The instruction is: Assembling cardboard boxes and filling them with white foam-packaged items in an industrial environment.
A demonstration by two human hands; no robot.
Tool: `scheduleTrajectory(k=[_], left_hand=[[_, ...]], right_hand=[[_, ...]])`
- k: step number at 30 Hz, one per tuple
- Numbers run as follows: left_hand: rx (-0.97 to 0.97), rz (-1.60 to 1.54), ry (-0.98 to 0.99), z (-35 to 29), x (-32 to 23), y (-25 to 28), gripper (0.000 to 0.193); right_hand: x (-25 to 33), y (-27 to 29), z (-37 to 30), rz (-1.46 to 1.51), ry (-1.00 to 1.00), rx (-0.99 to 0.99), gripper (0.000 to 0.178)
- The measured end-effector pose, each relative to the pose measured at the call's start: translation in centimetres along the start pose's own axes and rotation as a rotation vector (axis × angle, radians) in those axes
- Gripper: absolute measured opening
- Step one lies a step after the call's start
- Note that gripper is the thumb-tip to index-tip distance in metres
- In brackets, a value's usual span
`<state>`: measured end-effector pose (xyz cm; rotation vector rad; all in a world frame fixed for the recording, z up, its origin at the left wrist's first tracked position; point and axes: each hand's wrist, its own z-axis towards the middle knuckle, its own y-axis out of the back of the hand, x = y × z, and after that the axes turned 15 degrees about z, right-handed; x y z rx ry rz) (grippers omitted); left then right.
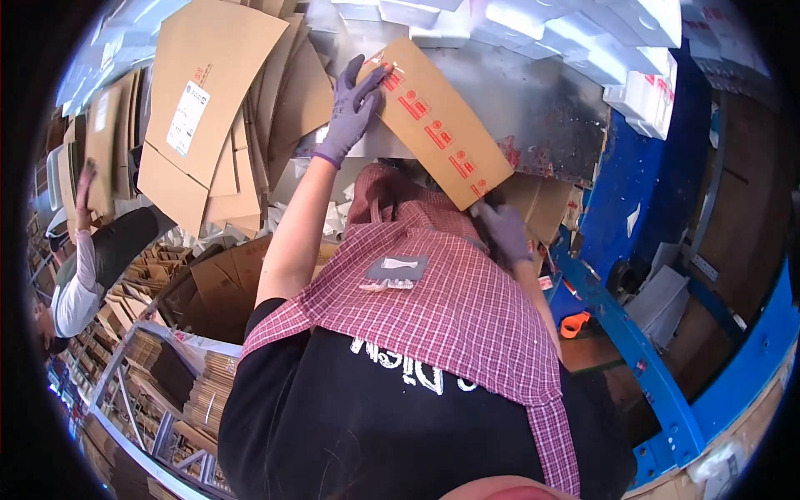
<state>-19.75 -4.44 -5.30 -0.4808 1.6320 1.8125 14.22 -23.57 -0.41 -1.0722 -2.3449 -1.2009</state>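
Note:
A long brown cardboard box (446, 125) with a row of red printed marks lies slanted in front of me, between my two hands. My left hand (352, 112), in a grey-purple glove, grips its far left end, the fingers reaching over the edge. At its near right end is my right hand (506, 232), gloved alike and slightly blurred. Its fingers meet the box's corner and are partly hidden there. Under the box is a grey metal work surface (550, 108).
Large flattened cartons (208, 108) lean at the left. White packages (575, 33) line the far side. A blue metal frame (633, 342) and an orange tape roll (573, 325) are at the right. Another person (79, 275) handles cardboard at far left, near a cart of cardboard (208, 392).

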Motion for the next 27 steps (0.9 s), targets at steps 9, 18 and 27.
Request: scheduleTrajectory(k=[9,18,27], left_hand=[[0.304,0.205,0.392,-15.7,-8.7,3.8,0.072],[0.355,-0.806,0.830,-5.7,-13.5,3.1,0.046],[0.675,-0.177,0.289,-3.0,-11.0,1.6,0.061]], right_hand=[[-1.5,4.7,4.8,0.722,0.130,-0.617,0.050],[8.9,8.5,-3.1,1.174,-0.015,0.074,0.037],[8.0,6.1,-5.7,1.001,-0.200,0.298,0.054]])
